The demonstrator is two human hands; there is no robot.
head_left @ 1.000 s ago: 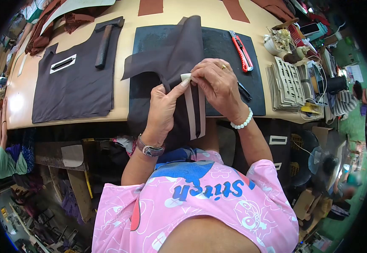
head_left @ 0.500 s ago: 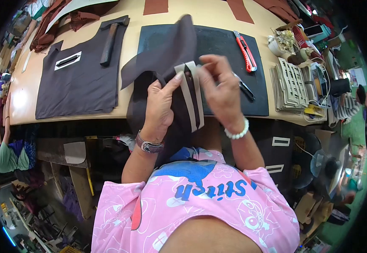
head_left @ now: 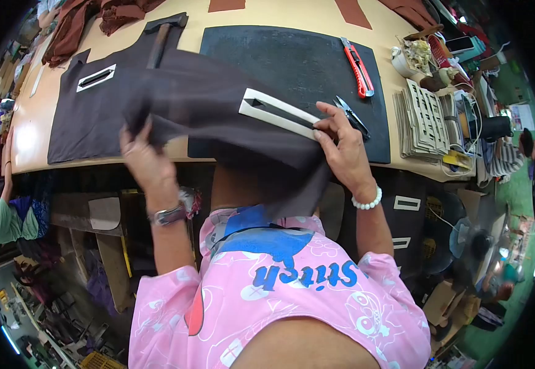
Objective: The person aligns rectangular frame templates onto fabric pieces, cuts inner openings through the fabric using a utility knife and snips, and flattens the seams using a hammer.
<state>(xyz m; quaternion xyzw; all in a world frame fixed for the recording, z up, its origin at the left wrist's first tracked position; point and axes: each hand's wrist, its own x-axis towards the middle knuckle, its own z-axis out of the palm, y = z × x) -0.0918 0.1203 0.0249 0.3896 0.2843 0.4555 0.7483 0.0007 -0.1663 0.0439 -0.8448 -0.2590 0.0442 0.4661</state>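
Note:
A dark cloth piece [head_left: 206,92] stretches between my hands, partly over the black mat [head_left: 267,55]. On it lies a white rectangular frame [head_left: 279,117] with a dark slot. My right hand [head_left: 344,147] pinches the cloth and the frame's right end between thumb and fingers. My left hand [head_left: 147,157], blurred, is at the cloth's left end with its fingers closed on the fabric. Beneath and beyond that end lies another dark cloth panel [head_left: 70,123] with a similar white frame [head_left: 96,78]. A hammer [head_left: 159,43] rests on that panel, its handle partly covered.
On the mat's right side are a red utility knife [head_left: 358,71] and dark snips [head_left: 353,118]. Stacked pale card strips [head_left: 416,123] and a white container [head_left: 403,64] stand farther right. Brown material [head_left: 73,31] lies at the back left. Another person's green sleeve [head_left: 10,218] shows at far left.
The held cloth has swung from upright to spread leftward, and its white frame now lies nearly level. My left hand has moved left; my right hand has taken hold of the frame's end.

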